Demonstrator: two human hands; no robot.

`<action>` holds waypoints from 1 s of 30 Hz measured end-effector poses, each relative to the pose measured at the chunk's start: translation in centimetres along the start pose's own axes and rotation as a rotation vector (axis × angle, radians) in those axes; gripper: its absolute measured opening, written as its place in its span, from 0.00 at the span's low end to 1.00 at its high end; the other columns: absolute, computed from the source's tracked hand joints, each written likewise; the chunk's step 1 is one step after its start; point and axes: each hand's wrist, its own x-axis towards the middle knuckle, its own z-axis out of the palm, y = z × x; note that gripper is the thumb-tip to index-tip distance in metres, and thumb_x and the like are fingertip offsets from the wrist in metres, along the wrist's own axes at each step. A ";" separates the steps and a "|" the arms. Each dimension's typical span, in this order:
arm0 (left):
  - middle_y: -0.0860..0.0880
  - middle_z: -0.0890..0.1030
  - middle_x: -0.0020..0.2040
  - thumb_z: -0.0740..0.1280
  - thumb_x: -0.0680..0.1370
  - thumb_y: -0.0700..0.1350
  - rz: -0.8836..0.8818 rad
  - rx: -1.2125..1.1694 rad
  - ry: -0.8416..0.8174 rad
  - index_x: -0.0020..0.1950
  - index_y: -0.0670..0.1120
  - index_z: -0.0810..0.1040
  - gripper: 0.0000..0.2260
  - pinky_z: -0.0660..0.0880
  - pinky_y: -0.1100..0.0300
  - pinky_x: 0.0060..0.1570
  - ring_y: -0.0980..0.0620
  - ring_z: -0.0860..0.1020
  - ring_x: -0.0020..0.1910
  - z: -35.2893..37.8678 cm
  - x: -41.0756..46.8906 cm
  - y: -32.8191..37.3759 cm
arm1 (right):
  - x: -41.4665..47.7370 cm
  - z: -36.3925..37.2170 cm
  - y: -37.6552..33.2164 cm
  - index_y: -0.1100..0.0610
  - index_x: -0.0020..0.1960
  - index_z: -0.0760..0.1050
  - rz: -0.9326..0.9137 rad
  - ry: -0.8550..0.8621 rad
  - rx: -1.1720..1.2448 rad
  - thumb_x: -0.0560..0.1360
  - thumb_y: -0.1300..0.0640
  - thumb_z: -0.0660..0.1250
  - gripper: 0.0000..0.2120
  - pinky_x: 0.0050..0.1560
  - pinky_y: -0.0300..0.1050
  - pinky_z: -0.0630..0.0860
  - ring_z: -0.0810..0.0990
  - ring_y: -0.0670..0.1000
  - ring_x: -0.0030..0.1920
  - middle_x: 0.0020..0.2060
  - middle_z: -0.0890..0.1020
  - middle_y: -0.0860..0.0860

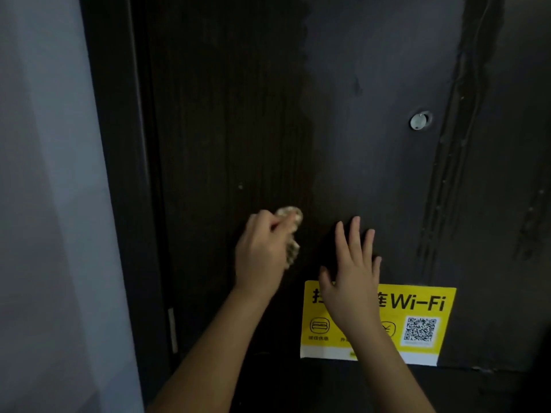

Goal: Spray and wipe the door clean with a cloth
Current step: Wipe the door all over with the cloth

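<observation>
A dark door (343, 129) fills most of the view; its left part looks darker and wet, its right part greyer with vertical streaks. My left hand (261, 254) grips a small crumpled, light patterned cloth (290, 234) and holds it against the door at mid height. My right hand (350, 275) lies flat on the door with fingers spread and straight, just right of the cloth, overlapping the top of a yellow sticker. No spray bottle is in view.
A yellow Wi-Fi sticker (417, 320) with a QR code is stuck low on the door. A round peephole (419, 120) sits upper right. The dark door frame (119, 174) and a pale wall (44, 204) lie to the left.
</observation>
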 end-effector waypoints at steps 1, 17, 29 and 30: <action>0.59 0.71 0.44 0.56 0.80 0.58 -0.117 -0.026 0.067 0.50 0.48 0.78 0.17 0.64 0.75 0.41 0.64 0.67 0.41 -0.5 0.6 -0.8 | 0.0 -0.1 0.2 0.46 0.78 0.40 -0.011 -0.007 -0.003 0.78 0.53 0.62 0.38 0.75 0.60 0.42 0.29 0.52 0.75 0.76 0.34 0.44; 0.56 0.75 0.44 0.61 0.77 0.63 -0.231 0.044 0.135 0.42 0.53 0.74 0.15 0.74 0.62 0.41 0.58 0.75 0.40 -0.6 -1.6 -1.3 | -1.2 1.4 -0.1 0.48 0.78 0.43 -0.076 -0.036 -0.005 0.77 0.53 0.62 0.38 0.74 0.60 0.38 0.30 0.53 0.75 0.77 0.35 0.48; 0.41 0.74 0.50 0.66 0.76 0.38 -0.221 0.451 0.354 0.70 0.46 0.71 0.22 0.67 0.54 0.46 0.45 0.70 0.48 -6.5 1.4 -11.8 | -1.2 3.3 -0.9 0.48 0.78 0.44 -0.059 -0.026 -0.015 0.76 0.53 0.65 0.39 0.73 0.61 0.39 0.29 0.53 0.75 0.77 0.36 0.49; 0.41 0.73 0.53 0.64 0.78 0.42 -0.231 0.418 0.321 0.73 0.47 0.67 0.23 0.68 0.56 0.47 0.47 0.70 0.49 -6.2 0.8 -10.9 | -1.2 3.3 -1.0 0.48 0.79 0.45 -0.055 -0.026 -0.014 0.76 0.54 0.65 0.39 0.73 0.61 0.39 0.30 0.54 0.75 0.77 0.37 0.49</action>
